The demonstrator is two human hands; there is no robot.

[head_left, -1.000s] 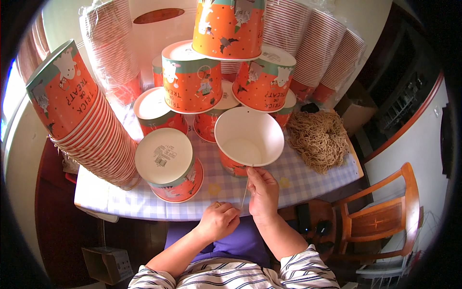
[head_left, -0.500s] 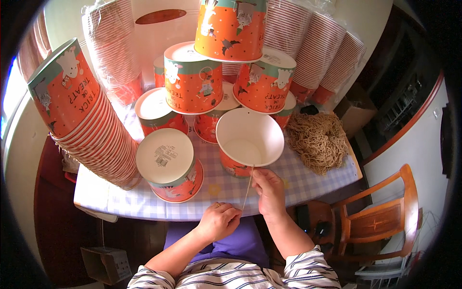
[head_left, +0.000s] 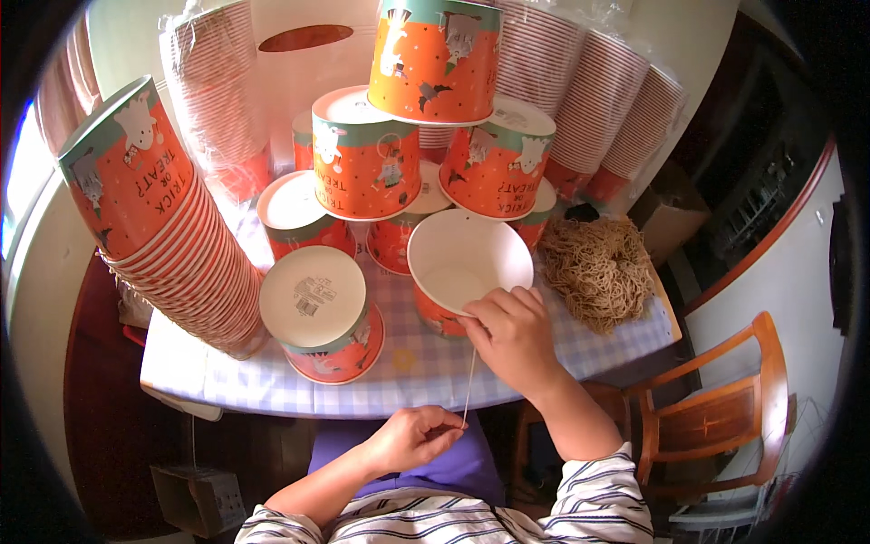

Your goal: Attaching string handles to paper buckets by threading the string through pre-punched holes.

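An orange paper bucket [head_left: 471, 258] with a white inside stands upright on the table, its mouth facing me and a small hole in its far rim. My right hand [head_left: 517, 335] is closed at the near rim, thumb outside and fingers bent over the edge. From its fingertips a thin, pale cord [head_left: 470, 390] runs taut down to my left hand [head_left: 417, 439], which pinches it above my lap. The cord's end at the rim is hidden by my right fingers. Left of the bucket, an upside-down bucket [head_left: 314, 295] shows its white base.
Stacked upside-down buckets [head_left: 370, 168] rise behind. At left leans a tall nested stack [head_left: 163, 227]. Plastic-wrapped stacks [head_left: 213, 100] stand at the back. A bundle of tan cords [head_left: 598, 272] lies right on the checked tablecloth [head_left: 227, 376]. A wooden chair [head_left: 707, 412] stands at right.
My right hand has moved up from below the near rim and now bends its fingers over it. My left hand has shifted slightly down and right, still pinching the cord.
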